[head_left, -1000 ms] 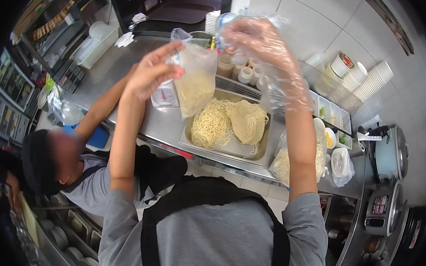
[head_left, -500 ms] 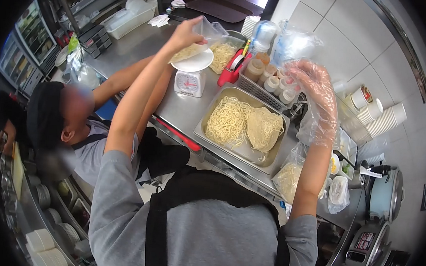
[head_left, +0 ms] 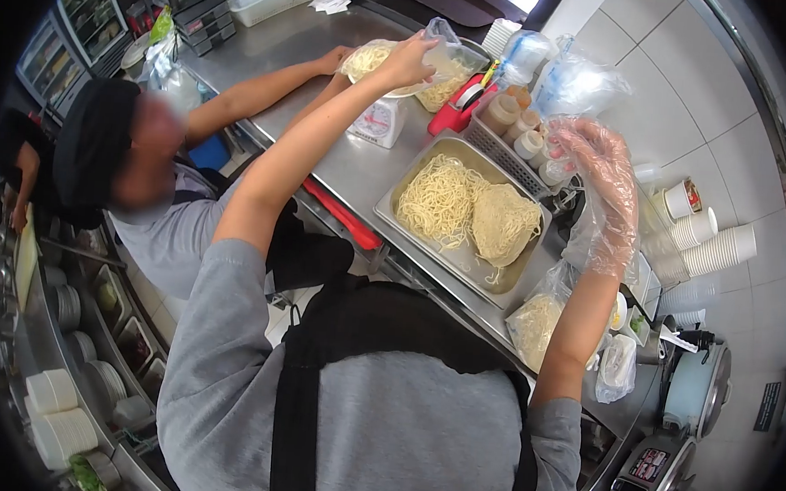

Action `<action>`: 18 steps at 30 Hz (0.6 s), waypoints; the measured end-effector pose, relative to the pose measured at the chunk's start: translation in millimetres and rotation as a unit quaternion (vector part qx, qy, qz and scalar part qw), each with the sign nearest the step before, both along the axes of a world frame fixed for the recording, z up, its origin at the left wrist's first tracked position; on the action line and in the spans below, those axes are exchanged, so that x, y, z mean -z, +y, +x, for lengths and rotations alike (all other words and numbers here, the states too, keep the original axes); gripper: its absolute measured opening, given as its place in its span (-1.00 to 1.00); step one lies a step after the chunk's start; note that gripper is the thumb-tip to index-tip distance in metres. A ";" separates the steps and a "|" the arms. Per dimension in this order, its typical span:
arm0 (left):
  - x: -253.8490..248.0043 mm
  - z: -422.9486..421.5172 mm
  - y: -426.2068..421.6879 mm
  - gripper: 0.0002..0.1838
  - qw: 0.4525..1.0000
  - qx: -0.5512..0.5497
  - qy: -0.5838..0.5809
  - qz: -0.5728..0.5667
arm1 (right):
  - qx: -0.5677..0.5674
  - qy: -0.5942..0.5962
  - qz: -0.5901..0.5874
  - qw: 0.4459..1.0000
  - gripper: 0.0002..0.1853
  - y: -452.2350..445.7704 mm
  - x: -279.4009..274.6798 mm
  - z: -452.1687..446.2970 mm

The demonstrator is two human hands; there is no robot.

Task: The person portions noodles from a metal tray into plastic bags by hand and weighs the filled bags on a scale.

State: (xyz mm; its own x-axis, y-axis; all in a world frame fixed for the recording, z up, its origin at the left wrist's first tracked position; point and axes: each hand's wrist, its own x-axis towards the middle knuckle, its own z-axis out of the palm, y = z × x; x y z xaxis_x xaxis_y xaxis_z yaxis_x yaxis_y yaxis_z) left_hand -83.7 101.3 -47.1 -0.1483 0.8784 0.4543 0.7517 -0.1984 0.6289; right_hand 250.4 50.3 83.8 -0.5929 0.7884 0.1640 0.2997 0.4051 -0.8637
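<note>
While the metal tray (head_left: 469, 265) sits on the steel surface (head_left: 348, 169), two portions of noodles lie in it: a loose heap (head_left: 433, 201) on the left and a flatter mound (head_left: 506, 225) on the right, edges touching. Beyond the tray, to its left, the left hand (head_left: 410, 65), bare, has its grip clamped on a clear bag of noodles (head_left: 366, 59), over a white plate (head_left: 410, 92) on a small dial scale (head_left: 379, 121). Co-worker's hand (head_left: 336, 59) just beside the bag; contact unclear. Right hand (head_left: 601, 164), in a clear plastic glove, is up past the tray's far right corner, near the sauce bottles (head_left: 526, 130); fingers curled, cannot tell whether the grip is apart or together, nothing seen in it. Bottles stand in a grey basket (head_left: 482, 140) along the tray's far side. Red tape dispenser (head_left: 456, 114) beyond the tray, left of the basket. Right of the tray, near its front corner: another bag of noodles (head_left: 532, 328), partly behind the right forearm. Stacked paper cups (head_left: 718, 249) farther right of the tray, toward the tiled wall (head_left: 691, 84).
</note>
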 end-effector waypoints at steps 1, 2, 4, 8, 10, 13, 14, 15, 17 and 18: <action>1.6 -0.2 1.5 -0.41 0.999 -0.004 0.044 -0.004 | -0.005 -0.004 0.001 1.000 -0.70 -1.8 0.2 -0.4; 2.0 -1.4 4.3 -0.43 0.996 -0.009 0.087 -0.009 | -0.011 -0.008 0.002 1.000 -0.70 -3.4 0.4 -1.1; 1.5 7.2 0.8 -0.49 0.987 -0.025 0.158 -0.027 | -0.012 -0.015 0.001 1.000 -0.69 -5.5 4.1 -2.5; -0.3 32.0 -3.1 -0.49 0.960 -0.069 0.261 -0.076 | -0.012 -0.040 0.007 0.999 -0.68 -1.4 15.1 -6.6; -4.6 39.8 -1.2 -0.45 0.948 -0.078 0.289 -0.107 | -0.014 -0.044 -0.001 0.999 -0.69 -1.2 21.3 -11.4; -8.8 50.8 -5.0 -0.53 0.958 -0.078 0.250 -0.119 | -0.028 -0.046 0.000 0.999 -0.70 5.2 38.9 -18.6; -6.8 54.1 -9.3 -0.57 0.965 -0.109 0.222 -0.083 | -0.029 -0.046 0.005 0.999 -0.71 10.0 48.9 -19.6; -0.8 47.3 -0.1 -0.58 0.968 -0.095 0.221 -0.071 | -0.047 -0.052 0.028 0.997 -0.72 18.6 65.1 -22.5; 13.2 21.4 32.3 -0.59 0.972 -0.069 0.222 -0.043 | -0.100 -0.106 0.028 0.989 -0.80 29.6 102.4 -35.9; 11.6 13.8 33.8 -0.47 0.975 -0.073 0.208 -0.028 | -0.169 -0.166 0.092 0.967 -0.60 42.2 132.6 -43.1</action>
